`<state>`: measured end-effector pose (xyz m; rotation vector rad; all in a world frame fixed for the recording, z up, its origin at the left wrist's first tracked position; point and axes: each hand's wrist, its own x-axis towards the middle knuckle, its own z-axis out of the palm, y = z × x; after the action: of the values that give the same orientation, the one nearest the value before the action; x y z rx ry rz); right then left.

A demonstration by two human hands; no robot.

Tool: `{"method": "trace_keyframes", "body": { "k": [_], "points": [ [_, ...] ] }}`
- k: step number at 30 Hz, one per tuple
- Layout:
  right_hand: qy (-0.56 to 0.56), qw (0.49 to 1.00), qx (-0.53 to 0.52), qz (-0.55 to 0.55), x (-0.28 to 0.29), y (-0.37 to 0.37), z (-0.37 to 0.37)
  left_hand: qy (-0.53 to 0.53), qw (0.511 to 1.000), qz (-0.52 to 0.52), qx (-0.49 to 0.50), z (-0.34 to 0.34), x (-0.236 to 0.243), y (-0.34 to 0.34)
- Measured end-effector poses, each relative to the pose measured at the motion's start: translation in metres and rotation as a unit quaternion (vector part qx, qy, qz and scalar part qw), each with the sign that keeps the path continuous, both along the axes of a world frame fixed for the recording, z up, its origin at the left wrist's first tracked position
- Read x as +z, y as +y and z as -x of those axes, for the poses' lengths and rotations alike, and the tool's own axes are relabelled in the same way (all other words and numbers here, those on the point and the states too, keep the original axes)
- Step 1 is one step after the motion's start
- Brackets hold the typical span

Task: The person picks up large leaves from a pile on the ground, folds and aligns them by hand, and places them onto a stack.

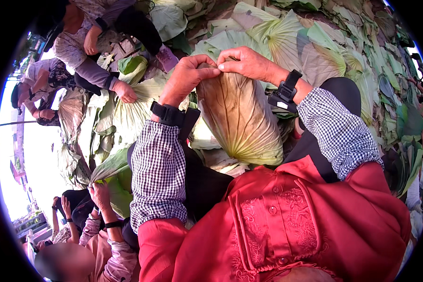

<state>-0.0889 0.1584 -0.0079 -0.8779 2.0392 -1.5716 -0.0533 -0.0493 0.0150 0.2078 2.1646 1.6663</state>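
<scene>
A large folded lotus leaf [239, 110], brown in the middle and yellow-green at its lower end, hangs between my knees. My left hand [185, 75] pinches its top edge between thumb and fingers. Right beside it, my right hand [251, 65] grips the same edge, the two thumbs nearly touching. Radiating veins spread from the leaf's lower end. Both forearms wear checked sleeve covers and black wrist straps.
Piles of dried and green lotus leaves [286, 40] spread ahead and to the right. At the left, a co-worker's hand [124, 91] rests by more leaves [141, 108]. Lower left, another person's hand [100, 195] holds a green leaf [120, 185]. A pink shoe [167, 58] stands near my left hand.
</scene>
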Motion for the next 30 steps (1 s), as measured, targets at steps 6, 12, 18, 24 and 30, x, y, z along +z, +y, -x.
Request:
{"method": "trace_keyframes", "body": {
  "k": [6, 12, 18, 24, 30],
  "points": [
    [-0.017, 0.999, -0.029, 0.008, 0.001, -0.002, -0.004, 0.003, 0.999, -0.035, 0.005, -0.002, -0.001, 0.001],
    [-0.083, 0.992, -0.040, 0.088, 0.002, -0.005, -0.009, 0.015, 0.994, -0.099, 0.051, -0.008, -0.002, 0.004],
    [-0.165, 0.973, -0.052, 0.152, -0.009, -0.008, -0.010, 0.014, 0.989, -0.131, 0.064, -0.011, -0.005, 0.008],
    [-0.205, 0.965, -0.043, 0.160, -0.004, -0.005, -0.012, -0.007, 0.980, -0.186, 0.074, -0.011, -0.006, 0.007],
    [-0.148, 0.988, 0.037, -0.003, 0.003, 0.004, -0.005, 0.025, 0.996, -0.074, 0.045, -0.010, -0.006, -0.008]
  ]
}}
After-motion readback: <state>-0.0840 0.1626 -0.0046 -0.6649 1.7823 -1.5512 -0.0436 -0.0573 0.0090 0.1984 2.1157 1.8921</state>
